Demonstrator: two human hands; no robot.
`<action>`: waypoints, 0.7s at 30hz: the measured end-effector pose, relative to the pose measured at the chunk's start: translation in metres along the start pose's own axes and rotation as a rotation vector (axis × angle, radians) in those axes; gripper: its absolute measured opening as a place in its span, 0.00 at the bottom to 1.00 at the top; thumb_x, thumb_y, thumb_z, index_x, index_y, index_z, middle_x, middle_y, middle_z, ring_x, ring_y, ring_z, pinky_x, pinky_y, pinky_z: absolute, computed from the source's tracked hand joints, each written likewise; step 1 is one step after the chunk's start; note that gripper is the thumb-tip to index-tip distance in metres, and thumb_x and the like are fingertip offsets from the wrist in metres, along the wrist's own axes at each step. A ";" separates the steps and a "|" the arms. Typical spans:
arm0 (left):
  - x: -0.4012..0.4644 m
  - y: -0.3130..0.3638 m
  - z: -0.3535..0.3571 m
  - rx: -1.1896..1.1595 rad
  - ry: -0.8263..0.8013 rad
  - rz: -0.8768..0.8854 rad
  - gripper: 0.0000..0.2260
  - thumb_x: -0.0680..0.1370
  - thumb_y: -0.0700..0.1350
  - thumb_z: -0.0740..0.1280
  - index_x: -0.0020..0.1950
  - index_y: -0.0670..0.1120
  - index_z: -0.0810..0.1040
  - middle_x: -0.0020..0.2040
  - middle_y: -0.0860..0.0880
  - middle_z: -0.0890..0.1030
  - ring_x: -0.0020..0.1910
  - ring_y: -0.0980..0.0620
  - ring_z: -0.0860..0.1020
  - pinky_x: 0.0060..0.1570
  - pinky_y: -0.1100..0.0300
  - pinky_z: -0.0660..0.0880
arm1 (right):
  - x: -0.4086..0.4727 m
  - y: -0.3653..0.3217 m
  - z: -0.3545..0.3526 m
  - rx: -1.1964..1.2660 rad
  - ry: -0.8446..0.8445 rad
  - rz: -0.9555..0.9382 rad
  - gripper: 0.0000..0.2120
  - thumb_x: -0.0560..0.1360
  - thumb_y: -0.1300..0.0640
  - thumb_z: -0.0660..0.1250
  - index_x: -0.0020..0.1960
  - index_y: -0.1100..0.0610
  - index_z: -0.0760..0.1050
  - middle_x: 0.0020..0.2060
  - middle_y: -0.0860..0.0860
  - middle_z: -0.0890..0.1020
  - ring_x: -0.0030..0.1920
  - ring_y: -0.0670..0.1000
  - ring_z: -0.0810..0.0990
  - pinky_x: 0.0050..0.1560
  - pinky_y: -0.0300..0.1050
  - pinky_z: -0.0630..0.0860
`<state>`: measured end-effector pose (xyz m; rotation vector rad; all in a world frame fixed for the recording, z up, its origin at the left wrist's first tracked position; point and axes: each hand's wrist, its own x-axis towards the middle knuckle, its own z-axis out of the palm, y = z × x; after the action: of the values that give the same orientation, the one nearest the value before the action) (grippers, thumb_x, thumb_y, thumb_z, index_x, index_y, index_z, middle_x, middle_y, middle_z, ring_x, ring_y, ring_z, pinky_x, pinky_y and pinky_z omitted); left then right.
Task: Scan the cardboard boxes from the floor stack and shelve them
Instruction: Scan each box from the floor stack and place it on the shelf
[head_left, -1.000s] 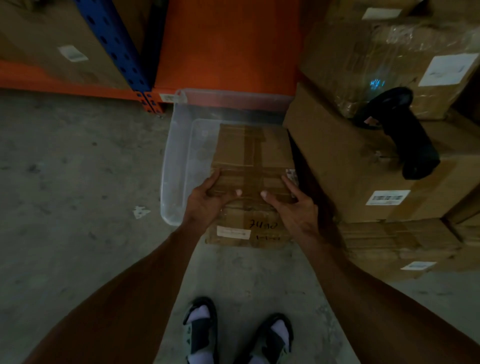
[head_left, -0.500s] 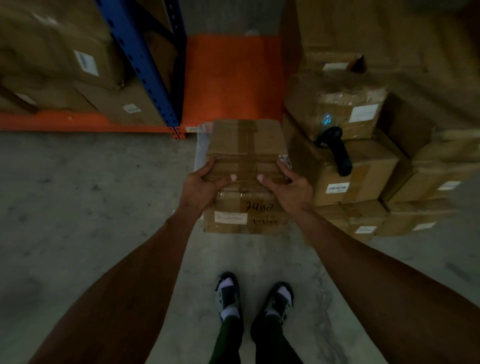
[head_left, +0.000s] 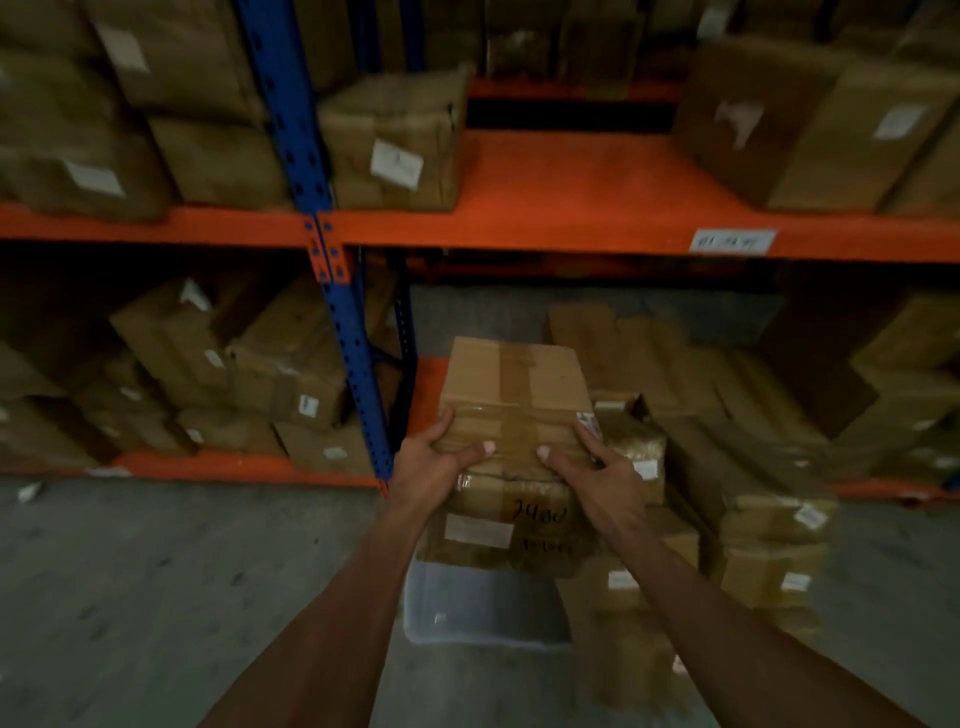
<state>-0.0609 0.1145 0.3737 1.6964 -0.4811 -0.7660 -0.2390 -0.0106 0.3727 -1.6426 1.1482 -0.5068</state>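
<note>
I hold a taped cardboard box (head_left: 511, 384) in the air at the centre of the view, with "7400" handwritten on its near face and a white label below. My left hand (head_left: 434, 467) grips its left side, thumb on top. My right hand (head_left: 605, 475) grips its right side the same way. The floor stack of cardboard boxes (head_left: 763, 525) stands to the right, below and behind the held box. The orange shelf (head_left: 571, 182) runs across the view above the box, with a bare stretch in its middle.
A blue rack upright (head_left: 322, 260) stands left of the held box. Boxes fill the shelves on both sides (head_left: 395, 145). A clear plastic bin (head_left: 467, 613) lies on the concrete floor under the box. A white location label (head_left: 732, 241) is on the shelf beam.
The box has been lifted from the clear bin on the floor up to about shelf height. The view has tilted up from the floor to the racking; the scanner is out of sight.
</note>
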 end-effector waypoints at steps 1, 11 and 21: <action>-0.007 0.016 0.002 -0.010 -0.001 0.025 0.42 0.64 0.53 0.82 0.74 0.51 0.68 0.62 0.56 0.77 0.54 0.59 0.77 0.57 0.64 0.73 | -0.007 -0.015 -0.012 -0.007 0.005 -0.030 0.38 0.68 0.36 0.76 0.75 0.41 0.69 0.71 0.51 0.76 0.67 0.52 0.76 0.69 0.44 0.70; -0.073 0.163 0.013 -0.033 -0.011 0.259 0.41 0.64 0.53 0.82 0.74 0.51 0.69 0.49 0.62 0.81 0.47 0.64 0.81 0.51 0.63 0.79 | -0.063 -0.132 -0.113 0.087 0.103 -0.232 0.35 0.71 0.47 0.78 0.75 0.50 0.71 0.63 0.52 0.79 0.53 0.44 0.73 0.39 0.19 0.68; -0.065 0.297 -0.026 -0.015 0.041 0.511 0.39 0.67 0.53 0.80 0.75 0.50 0.69 0.72 0.47 0.71 0.61 0.56 0.70 0.56 0.63 0.69 | -0.038 -0.260 -0.130 0.080 0.116 -0.460 0.42 0.68 0.34 0.76 0.77 0.44 0.67 0.74 0.56 0.71 0.68 0.56 0.73 0.64 0.47 0.72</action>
<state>-0.0655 0.0988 0.6780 1.4803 -0.8357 -0.3603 -0.2438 -0.0371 0.6643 -1.8287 0.8141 -0.9381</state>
